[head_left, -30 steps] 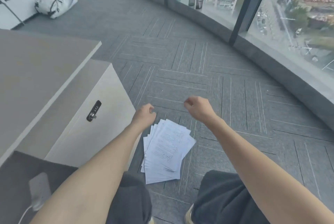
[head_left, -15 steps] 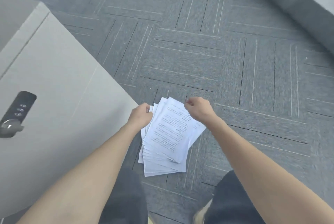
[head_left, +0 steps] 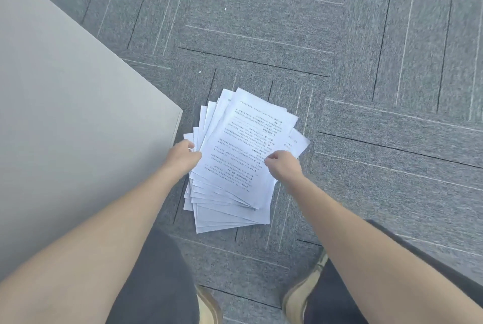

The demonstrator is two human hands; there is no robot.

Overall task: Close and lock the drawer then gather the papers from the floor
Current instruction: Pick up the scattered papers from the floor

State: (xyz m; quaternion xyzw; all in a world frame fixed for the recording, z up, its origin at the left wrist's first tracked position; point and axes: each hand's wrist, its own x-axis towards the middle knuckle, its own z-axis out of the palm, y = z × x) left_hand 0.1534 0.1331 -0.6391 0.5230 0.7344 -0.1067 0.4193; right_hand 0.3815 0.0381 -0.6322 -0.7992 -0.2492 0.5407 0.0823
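Note:
A fanned pile of white printed papers lies on the grey carpet in front of me. My left hand rests on the pile's left edge with curled fingers touching the sheets. At the right edge, my right hand pinches the top sheets between its curled fingers. The pale grey drawer cabinet fills the left side, its front face flush; its lock is out of view.
Grey carpet tiles with line patterns stretch ahead and to the right. My two shoes and dark trouser legs are at the bottom, just behind the pile. The cabinet's corner stands close to the papers' left edge.
My view has tilted down and closer to the floor; the window and the cabinet lock have left the frame. Both hands dropped from above the pile onto its left and right edges.

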